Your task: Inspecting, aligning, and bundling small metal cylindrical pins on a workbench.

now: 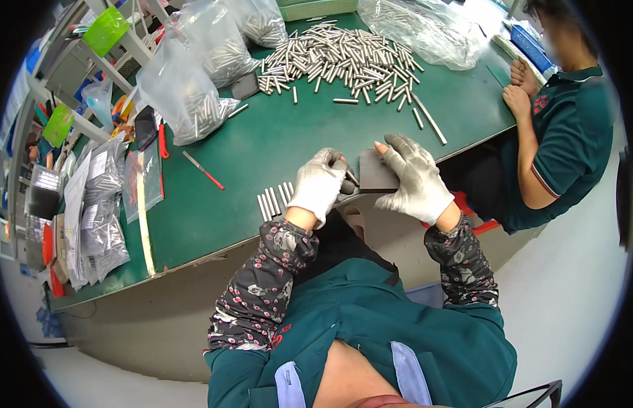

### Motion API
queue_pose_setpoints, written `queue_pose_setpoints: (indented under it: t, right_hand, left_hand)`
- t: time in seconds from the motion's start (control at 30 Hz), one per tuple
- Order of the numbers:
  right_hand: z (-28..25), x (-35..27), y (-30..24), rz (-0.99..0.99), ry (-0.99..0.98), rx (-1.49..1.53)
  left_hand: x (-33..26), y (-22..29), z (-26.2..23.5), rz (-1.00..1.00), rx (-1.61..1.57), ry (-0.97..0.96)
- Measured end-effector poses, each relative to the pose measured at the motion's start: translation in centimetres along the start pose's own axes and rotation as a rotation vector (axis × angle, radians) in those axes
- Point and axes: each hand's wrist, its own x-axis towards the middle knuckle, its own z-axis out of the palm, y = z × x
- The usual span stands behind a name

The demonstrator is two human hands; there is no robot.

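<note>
My left hand [320,183], in a white glove, is closed around a short metal rod [349,178] at the near edge of the green table [276,146]. Its tip rests against a dark grey flat block [375,171]. My right hand [415,178], in a grey glove, steadies that block from the right with fingers spread over it. Just left of my left hand lies a small row of metal rods [274,199], side by side.
A big heap of metal rods [344,60] covers the far middle of the table. Clear plastic bags of rods [194,81] stand at the far left, and a red-handled tool [203,170] lies nearby. Another person [561,136] in a green shirt sits at the right.
</note>
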Motion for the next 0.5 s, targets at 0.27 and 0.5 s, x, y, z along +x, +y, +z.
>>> queue_pose_setpoints:
  t: [0.27, 0.5]
  right_hand:
    - [0.3, -0.3, 0.8, 0.002, -0.038, 0.094]
    - [0.1, -0.3, 0.2, 0.019, -0.054, 0.007]
  left_hand:
    - [0.1, -0.9, 0.2, -0.025, -0.126, 0.022]
    - [0.1, 0.0, 0.2, -0.045, -0.118, 0.019]
